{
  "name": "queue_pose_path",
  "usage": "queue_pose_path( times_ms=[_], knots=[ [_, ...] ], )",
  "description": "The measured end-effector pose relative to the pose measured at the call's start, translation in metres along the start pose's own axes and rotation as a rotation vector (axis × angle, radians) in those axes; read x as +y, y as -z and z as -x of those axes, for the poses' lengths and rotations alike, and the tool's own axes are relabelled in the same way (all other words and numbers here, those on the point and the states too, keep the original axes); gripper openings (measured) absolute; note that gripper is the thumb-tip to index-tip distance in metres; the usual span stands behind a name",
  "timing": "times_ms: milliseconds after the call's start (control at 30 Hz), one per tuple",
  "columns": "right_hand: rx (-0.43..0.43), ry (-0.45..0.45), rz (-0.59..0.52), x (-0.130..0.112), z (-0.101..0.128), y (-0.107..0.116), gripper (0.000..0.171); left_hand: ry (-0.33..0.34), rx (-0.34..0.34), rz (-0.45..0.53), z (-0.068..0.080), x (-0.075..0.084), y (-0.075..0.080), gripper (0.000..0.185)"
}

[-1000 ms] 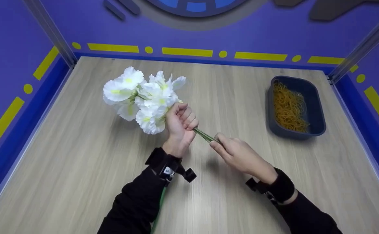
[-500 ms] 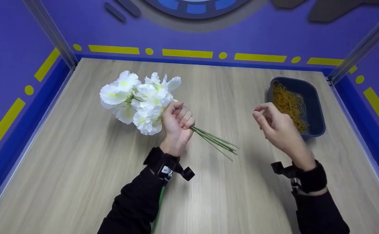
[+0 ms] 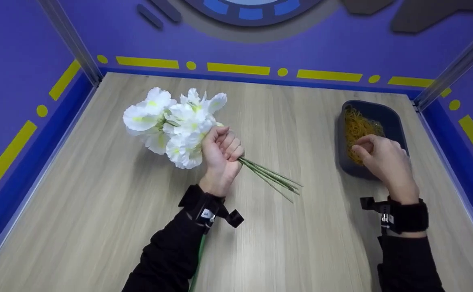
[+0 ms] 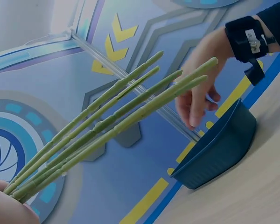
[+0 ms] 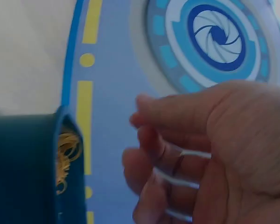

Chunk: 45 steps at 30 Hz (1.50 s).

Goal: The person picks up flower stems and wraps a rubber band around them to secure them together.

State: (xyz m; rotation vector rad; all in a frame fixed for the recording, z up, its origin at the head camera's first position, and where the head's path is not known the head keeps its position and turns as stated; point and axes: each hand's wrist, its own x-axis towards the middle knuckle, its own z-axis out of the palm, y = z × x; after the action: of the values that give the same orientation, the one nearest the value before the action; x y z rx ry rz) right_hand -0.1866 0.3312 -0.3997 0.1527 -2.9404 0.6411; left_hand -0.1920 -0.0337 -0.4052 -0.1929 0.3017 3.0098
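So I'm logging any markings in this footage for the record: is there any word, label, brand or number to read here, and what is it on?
No text can be read.
Left wristband: a small white label, too small to read.
Right wristband: a small white tag, also too blurred in the left wrist view.
Walls: only yellow dashes, dots, chevrons and a blue iris emblem, no letters.
Blue bin, flowers: unmarked.

Close up, the right hand (image 5: pixel 210 154) fills the right side of the frame, fingers (image 5: pixel 177 116) loosely curled and holding nothing. At lower left stands the rim of a dark blue bin (image 5: pixel 23 168), with yellow rubber bands (image 5: pixel 65 158) showing inside. Behind is a blue wall with yellow markings.
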Motion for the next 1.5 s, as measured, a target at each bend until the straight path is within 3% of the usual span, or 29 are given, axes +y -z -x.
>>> queue_pose_path(
  times_ms=[167, 533, 733, 1100, 1500],
  knots=[
    [-0.104, -0.137, 0.059, 0.02, -0.007, -0.016, 0.037, -0.019, 0.012, -0.002, 0.0, 0.0, -0.001, 0.045],
    [-0.232, -0.239, -0.023, 0.048, -0.021, -0.03, 0.045, -0.021, 0.004, -0.028, -0.001, -0.003, -0.002, 0.046],
    [-0.199, -0.277, -0.033, 0.049, -0.022, -0.031, 0.041, -0.021, 0.002, -0.034, -0.001, -0.004, -0.002, 0.045],
    [-0.193, -0.265, -0.028, 0.05, -0.022, -0.03, 0.033, -0.014, 0.018, -0.045, 0.0, -0.006, -0.003, 0.046],
    [-0.094, -0.234, 0.009, 0.046, -0.02, -0.03, 0.032, -0.016, 0.025, -0.044, 0.001, -0.008, -0.006, 0.045]
  ],
)
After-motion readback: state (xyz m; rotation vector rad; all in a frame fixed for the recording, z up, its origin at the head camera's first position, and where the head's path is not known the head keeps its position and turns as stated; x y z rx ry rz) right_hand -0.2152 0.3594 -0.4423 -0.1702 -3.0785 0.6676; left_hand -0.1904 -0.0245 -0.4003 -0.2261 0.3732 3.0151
